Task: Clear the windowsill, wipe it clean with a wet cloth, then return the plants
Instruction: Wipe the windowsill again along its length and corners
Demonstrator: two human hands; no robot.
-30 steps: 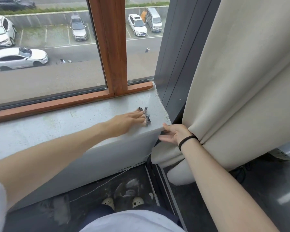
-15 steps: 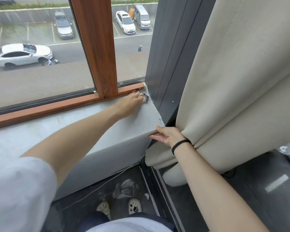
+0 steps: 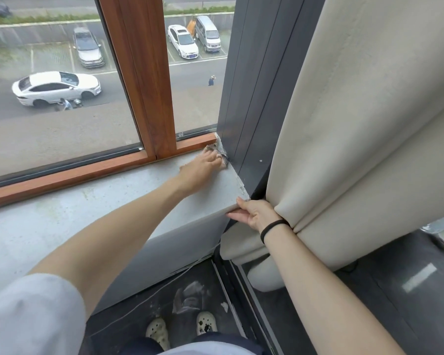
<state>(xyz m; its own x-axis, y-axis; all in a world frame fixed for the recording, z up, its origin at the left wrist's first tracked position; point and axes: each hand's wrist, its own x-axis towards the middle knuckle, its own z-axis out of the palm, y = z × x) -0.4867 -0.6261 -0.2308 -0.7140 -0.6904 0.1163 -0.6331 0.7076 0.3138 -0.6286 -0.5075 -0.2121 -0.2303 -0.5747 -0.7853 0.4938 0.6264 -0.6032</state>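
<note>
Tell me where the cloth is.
In the head view, the cloth lies under the left hand in the far right corner of the sill, against the dark wall panel.

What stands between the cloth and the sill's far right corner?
Nothing visible. The left hand presses the cloth into that corner of the windowsill, against the dark panel. The curtain hangs off the sill, beside the right hand at the front edge.
</note>
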